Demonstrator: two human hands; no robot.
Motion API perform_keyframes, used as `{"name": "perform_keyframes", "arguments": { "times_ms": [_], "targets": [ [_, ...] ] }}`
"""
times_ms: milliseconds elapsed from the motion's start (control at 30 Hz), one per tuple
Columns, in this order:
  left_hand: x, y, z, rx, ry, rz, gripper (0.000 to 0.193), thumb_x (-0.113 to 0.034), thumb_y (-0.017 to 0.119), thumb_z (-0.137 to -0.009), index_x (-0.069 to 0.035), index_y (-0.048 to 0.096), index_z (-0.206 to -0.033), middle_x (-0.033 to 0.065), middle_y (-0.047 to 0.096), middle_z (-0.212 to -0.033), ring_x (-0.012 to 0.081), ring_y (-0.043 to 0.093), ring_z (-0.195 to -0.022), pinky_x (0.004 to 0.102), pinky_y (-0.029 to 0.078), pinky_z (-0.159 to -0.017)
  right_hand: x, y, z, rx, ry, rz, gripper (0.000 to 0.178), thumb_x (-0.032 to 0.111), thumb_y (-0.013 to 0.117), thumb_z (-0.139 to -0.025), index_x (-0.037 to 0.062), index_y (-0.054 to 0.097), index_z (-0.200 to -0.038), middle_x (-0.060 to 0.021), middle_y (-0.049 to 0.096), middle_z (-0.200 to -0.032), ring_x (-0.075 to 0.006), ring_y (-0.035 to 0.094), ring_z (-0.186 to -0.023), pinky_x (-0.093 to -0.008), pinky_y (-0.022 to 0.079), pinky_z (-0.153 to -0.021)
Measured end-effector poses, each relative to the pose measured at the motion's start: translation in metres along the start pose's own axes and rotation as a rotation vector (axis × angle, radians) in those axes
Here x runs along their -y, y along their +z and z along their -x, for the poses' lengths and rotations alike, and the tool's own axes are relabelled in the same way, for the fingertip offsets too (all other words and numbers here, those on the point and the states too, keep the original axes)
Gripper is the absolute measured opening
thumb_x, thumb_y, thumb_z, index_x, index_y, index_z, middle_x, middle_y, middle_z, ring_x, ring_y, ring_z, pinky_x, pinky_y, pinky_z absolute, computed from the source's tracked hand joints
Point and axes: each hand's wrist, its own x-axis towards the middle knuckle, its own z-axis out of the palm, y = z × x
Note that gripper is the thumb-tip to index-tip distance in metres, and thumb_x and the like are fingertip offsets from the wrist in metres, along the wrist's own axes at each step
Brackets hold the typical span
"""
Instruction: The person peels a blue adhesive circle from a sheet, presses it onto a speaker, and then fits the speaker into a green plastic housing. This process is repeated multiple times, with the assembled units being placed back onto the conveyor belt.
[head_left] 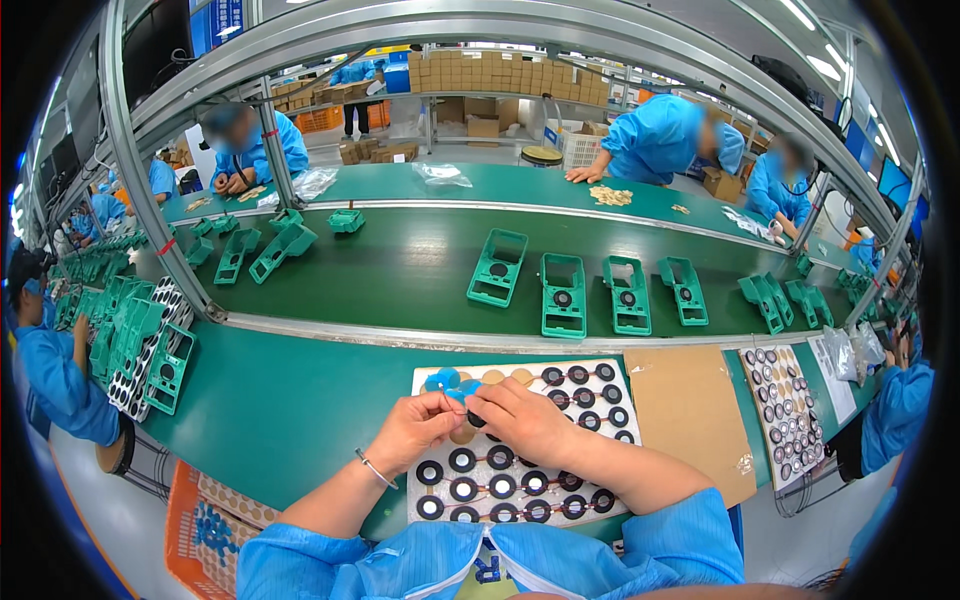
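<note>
A white foam tray (535,367) of small round black speakers with thin wires lies on the green bench in front of me. Over its left half, my right hand (522,420) grips one black speaker (475,418), seen partly behind the fingers. My left hand (418,430), a bangle on its wrist, pinches what looks like that speaker's thin reddish wire. Just beyond my fingertips are a few blue round film pieces (452,382); whether a finger touches them is unclear. Tan discs show in some of the tray's hollows, and rows of speakers (501,486) sit nearer to me.
A brown cardboard sheet (690,420) adjoins the tray's right side, with another speaker tray (782,410) beyond it. Green plastic housings (563,297) stand on the conveyor (400,270) ahead. An orange crate (185,530) is low at the left. Metal frame bars cross above; several co-workers sit around.
</note>
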Motion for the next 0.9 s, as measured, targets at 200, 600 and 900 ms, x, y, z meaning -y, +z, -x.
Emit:
{"name": "perform_keyframes", "arguments": {
  "times_ms": [200,600,900],
  "targets": [
    [0.002,-0.001,-0.003,0.012,-0.111,0.156,0.004,-0.007,0.059,-0.081,-0.004,0.058,-0.083,-0.0002,0.055,-0.072,0.0048,0.047,-0.060,0.0166,0.036,-0.050,-0.008,0.007,0.003,0.001,0.102,-0.377,0.040,0.007,0.065,-0.072,0.0054,0.051,-0.109,-0.0113,0.052,-0.108,-0.0296,0.051,-0.100,-0.0359,0.046,-0.083],
    [0.006,-0.016,-0.006,-0.074,0.063,-0.382,0.008,-0.011,0.061,-0.078,-0.003,0.062,-0.082,-0.0015,0.053,-0.068,0.0082,0.044,-0.058,0.0225,0.038,-0.054,-0.038,0.011,0.002,-0.233,0.484,-1.301,0.040,0.000,0.062,-0.078,0.0019,0.048,-0.115,-0.0081,0.054,-0.110,-0.0160,0.057,-0.091,-0.0259,0.047,-0.080],
    [-0.004,-0.012,-0.001,-0.254,0.430,-1.287,0.009,-0.015,0.062,-0.074,-0.006,0.065,-0.074,0.0070,0.057,-0.074,0.0254,0.052,-0.076,0.0352,0.044,-0.066,-0.045,0.002,-0.001,-0.264,0.580,-1.540,0.040,0.008,0.057,-0.085,0.0019,0.042,-0.122,-0.0079,0.055,-0.105,-0.0149,0.056,-0.089,-0.0263,0.047,-0.076]
  ]
}}
